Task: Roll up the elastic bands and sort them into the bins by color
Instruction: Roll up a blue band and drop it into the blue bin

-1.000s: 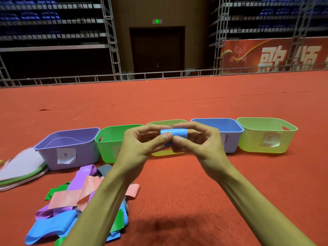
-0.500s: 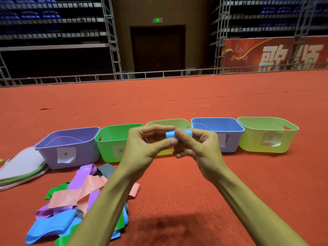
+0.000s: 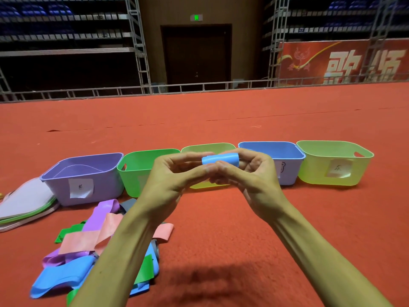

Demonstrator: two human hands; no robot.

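A small blue rolled band (image 3: 221, 159) is held up in front of the bins, pinched between the fingertips of my left hand (image 3: 174, 173) and my right hand (image 3: 247, 173). Behind it five bins stand in a row on the red carpet: a purple bin (image 3: 88, 173), a green bin (image 3: 137, 171), a yellow-green bin (image 3: 199, 149) partly hidden by my hands, a blue bin (image 3: 285, 156) and another yellow-green bin (image 3: 334, 165). A loose pile of bands (image 3: 88, 247) in pink, purple, blue and green lies at the lower left.
Flat white and green-edged sheets (image 3: 24, 202) lie left of the purple bin. Red carpet (image 3: 243, 218) stretches around and beyond the bins. A metal railing (image 3: 199, 87) and scaffold stands close off the far side.
The blue band has been rolled tighter between my fingertips and now sits slightly more to the right, nearer the blue bin. The bins and the pile lie as before.
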